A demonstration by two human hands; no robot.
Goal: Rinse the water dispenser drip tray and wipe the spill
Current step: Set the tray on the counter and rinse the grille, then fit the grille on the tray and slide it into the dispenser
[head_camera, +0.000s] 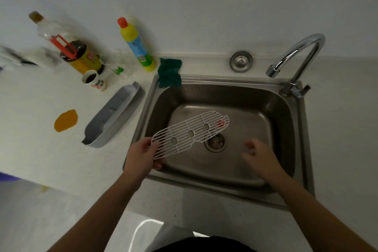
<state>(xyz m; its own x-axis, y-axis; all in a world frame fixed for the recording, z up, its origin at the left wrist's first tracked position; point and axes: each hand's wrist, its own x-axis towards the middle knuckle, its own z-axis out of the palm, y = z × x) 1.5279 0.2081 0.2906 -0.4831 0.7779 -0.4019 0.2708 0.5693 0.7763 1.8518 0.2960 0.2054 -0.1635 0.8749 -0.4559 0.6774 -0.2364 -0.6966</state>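
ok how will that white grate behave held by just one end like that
The white grate probably stays stiff: it juts out flat over the sink from the left hand without sagging. Its thin, open slats suggest it is light. Thin bars could snap if bent hard.

Dim, flat light overall, greyish cast. Strong wide-angle bend: counter edge and wall curve at frame borders. Motion blur smears bottles (61,37) far left of grip. Glare streaks on faucet (296,55) across from grip. Sink basin (276,112) dark, soft shadow under grate (190,134). Centre fairly sharp.
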